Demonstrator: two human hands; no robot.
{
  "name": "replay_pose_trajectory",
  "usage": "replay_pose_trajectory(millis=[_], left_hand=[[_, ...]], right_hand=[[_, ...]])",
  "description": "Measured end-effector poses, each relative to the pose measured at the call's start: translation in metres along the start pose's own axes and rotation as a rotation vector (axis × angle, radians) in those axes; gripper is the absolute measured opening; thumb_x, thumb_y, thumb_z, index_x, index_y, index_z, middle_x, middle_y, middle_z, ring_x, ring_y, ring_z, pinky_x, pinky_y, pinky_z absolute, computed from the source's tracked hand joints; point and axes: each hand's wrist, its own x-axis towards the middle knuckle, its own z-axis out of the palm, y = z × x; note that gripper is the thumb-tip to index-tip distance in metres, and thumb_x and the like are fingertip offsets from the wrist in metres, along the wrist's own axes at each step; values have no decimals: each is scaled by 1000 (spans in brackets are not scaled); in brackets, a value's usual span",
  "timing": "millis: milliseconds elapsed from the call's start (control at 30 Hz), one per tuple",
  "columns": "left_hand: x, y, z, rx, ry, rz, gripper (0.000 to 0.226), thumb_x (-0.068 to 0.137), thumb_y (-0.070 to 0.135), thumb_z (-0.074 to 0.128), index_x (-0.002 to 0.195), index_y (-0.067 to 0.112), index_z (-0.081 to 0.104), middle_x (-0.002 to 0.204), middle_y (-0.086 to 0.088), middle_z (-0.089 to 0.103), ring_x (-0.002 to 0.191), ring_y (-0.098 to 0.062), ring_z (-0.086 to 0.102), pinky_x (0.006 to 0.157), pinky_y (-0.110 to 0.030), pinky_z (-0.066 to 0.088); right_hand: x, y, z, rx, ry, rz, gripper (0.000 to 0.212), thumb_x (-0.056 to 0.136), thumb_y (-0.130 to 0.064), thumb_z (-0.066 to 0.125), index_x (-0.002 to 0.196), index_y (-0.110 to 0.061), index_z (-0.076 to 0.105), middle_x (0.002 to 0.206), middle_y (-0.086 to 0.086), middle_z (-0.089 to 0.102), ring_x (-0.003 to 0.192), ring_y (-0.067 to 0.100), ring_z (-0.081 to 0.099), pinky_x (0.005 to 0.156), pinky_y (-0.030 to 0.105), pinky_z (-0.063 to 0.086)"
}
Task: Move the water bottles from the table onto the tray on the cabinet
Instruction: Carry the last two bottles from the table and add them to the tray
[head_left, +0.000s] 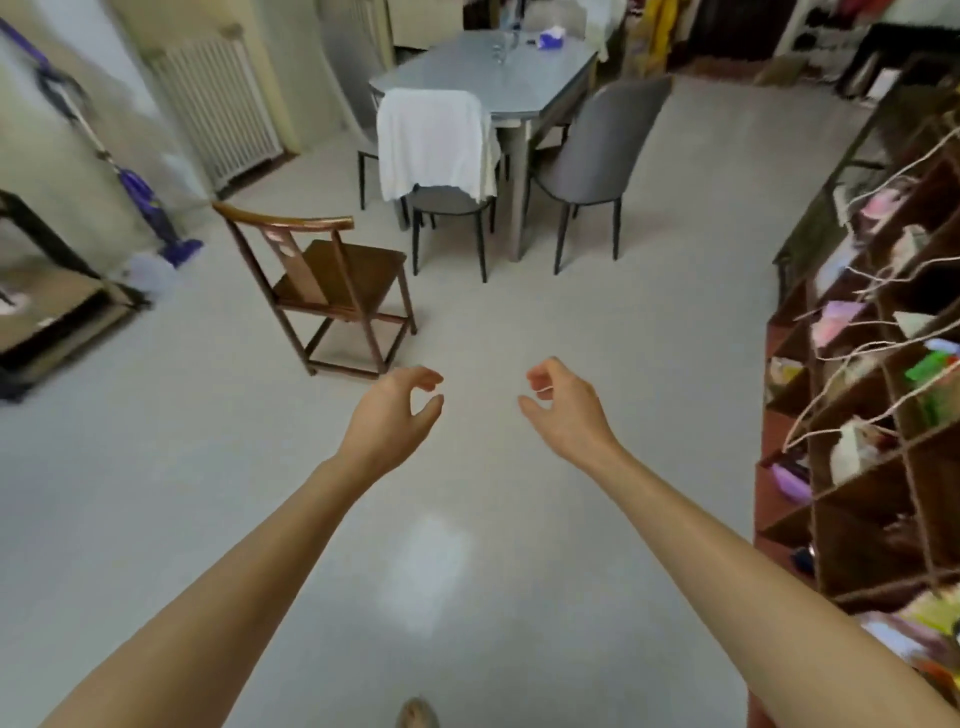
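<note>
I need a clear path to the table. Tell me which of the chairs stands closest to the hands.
The brown wooden chair, standing alone on the open floor left of centre, is closest. The grey chair and the one draped with a white cloth sit farther off, at the table.

Clear water bottles (505, 45) upright, close together, on far part of grey table (488, 83); details blurred.

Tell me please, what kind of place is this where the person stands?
Most likely a lived-in home, a dining or living room. A grey dining table stands with chairs around it, one draped with a white cloth; a radiator is on the wall, and a cluttered shelf unit lines the right side.
</note>
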Motion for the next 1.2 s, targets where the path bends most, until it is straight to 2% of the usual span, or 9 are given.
replay_pose_trajectory(millis=[100, 267, 467, 633, 767, 900, 1067, 1200], left_hand=[[15, -68, -50, 27, 43, -54, 28, 92, 29, 57, 117, 20, 64, 117, 5, 66, 108, -11, 60, 93, -28, 47], [45, -155, -104, -55, 102, -172, 26, 91, 26, 57, 116, 21, 65, 114, 4, 67, 109, -11, 61, 97, -31, 48], [104, -243, -137, -87, 159, -290, 28, 91, 26, 56, 118, 21, 63, 112, 7, 67, 106, -7, 60, 92, -20, 42], [168, -329, -183, -85, 255, -420, 28, 91, 26, 56, 117, 19, 64, 109, 5, 68, 106, -9, 62, 93, -24, 46], [215, -392, -232, -119, 317, -570, 29, 91, 25, 57, 118, 18, 62, 111, 4, 67, 110, -10, 59, 91, -23, 43], [255, -455, -272, -135, 381, -677, 31, 91, 27, 59, 121, 19, 60, 117, 3, 64, 113, -12, 57, 90, -22, 40], [311, -554, -320, -129, 425, -741, 32, 91, 27, 60, 122, 18, 59, 118, 1, 63, 113, -16, 58, 90, -25, 43], [371, -639, -374, -93, 383, -741, 33, 91, 27, 59, 124, 18, 58, 119, 1, 63, 112, -16, 57, 89, -25, 43]], right_hand=[[37, -60, 62, 11, -64, -65, 29, 88, -20, 64, 114, -12, 55, 114, 4, 62, 102, 19, 59, 85, 26, 45], [90, -136, 142, -5, -162, -100, 28, 89, -21, 63, 114, -13, 54, 117, 4, 62, 106, 21, 60, 91, 32, 49], [182, -194, 229, -59, -295, -153, 29, 90, -19, 62, 117, -13, 55, 118, 3, 62, 105, 18, 59, 87, 26, 47], [284, -253, 311, -75, -435, -245, 29, 90, -22, 62, 117, -17, 55, 112, -4, 61, 106, 17, 60, 93, 39, 52], [361, -315, 372, -82, -544, -355, 30, 90, -24, 63, 118, -19, 54, 110, -6, 61, 103, 14, 60, 89, 35, 54], [428, -375, 434, -94, -629, -427, 28, 89, -22, 62, 116, -15, 54, 105, -2, 60, 97, 19, 62, 83, 41, 57], [509, -437, 523, -133, -699, -486, 28, 90, -22, 61, 116, -14, 55, 110, 2, 62, 101, 18, 60, 90, 38, 53], [582, -494, 594, -142, -703, -500, 28, 90, -21, 61, 116, -12, 58, 110, 4, 63, 100, 18, 60, 91, 35, 51]])
